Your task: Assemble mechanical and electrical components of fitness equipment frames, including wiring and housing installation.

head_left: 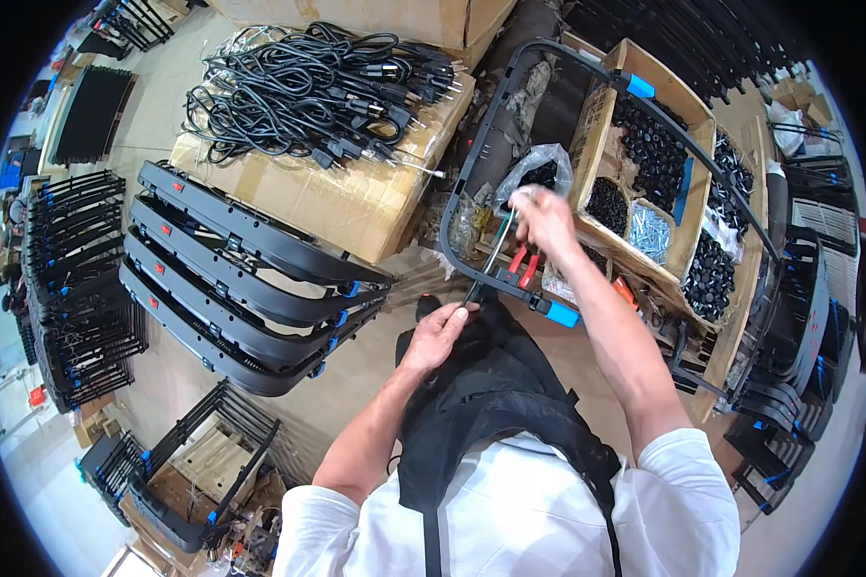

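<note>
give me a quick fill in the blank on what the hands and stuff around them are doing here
1. The left hand grips the lower edge of the black ____.
2. The right hand is raised above pliers with ____ handles.
3. The coiled black cables lie on a ____ box.
4. The stacked black panels lie to the person's ____.

Missing words: frame; red; cardboard; left
</note>
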### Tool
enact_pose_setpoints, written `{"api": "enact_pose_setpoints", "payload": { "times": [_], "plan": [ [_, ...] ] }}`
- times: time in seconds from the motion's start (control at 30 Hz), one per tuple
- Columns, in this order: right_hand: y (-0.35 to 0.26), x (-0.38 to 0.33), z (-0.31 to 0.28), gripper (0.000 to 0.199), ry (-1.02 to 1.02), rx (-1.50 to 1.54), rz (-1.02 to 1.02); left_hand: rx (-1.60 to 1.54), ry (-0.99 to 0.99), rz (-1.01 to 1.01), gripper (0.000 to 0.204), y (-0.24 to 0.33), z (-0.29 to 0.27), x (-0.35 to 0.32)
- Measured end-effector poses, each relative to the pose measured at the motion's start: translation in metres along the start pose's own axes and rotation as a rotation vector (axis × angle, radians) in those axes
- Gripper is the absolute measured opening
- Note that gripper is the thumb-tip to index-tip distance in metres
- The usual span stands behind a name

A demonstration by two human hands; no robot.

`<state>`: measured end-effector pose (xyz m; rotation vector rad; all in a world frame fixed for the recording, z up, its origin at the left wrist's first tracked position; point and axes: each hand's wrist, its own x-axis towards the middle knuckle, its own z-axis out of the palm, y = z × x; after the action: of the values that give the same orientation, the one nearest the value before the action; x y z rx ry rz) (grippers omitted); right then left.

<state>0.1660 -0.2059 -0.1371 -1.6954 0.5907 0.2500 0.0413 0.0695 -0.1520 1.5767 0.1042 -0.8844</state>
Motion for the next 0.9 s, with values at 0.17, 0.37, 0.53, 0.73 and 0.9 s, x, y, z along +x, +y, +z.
{"api": "enact_pose_setpoints", "payload": {
  "times": [0.17, 0.37, 0.53, 0.73, 0.9],
  "plan": [
    [-0.023, 0.042, -0.019, 0.028, 0.198, 0.347, -0.164, -0.132, -0.029, 0.009, 0.027, 0.011, 0.005, 0.008],
    [-0.017, -0.002, -0.024, 0.037, 0.085, -0.106, 0.061, -0.325, -0.004, -0.043, 0.02, 0.035, 0.013, 0.013],
    [-0.004, -0.024, 0.01, 0.036, -0.205, -0.03, 0.06, -0.316, 0.049, -0.052, 0.017, 0.028, 0.016, 0.024],
    [-0.023, -0.02, 0.022, 0.035, -0.249, -0.012, -0.068, -0.453, 0.014, -0.023, 0.017, 0.017, 0.019, 0.025],
    [0.002, 0.012, -0.055, 0.027, 0.265, -0.386, -0.122, -0.571, 0.035, -0.06, 0.019, 0.019, 0.022, 0.021]
  ]
}}
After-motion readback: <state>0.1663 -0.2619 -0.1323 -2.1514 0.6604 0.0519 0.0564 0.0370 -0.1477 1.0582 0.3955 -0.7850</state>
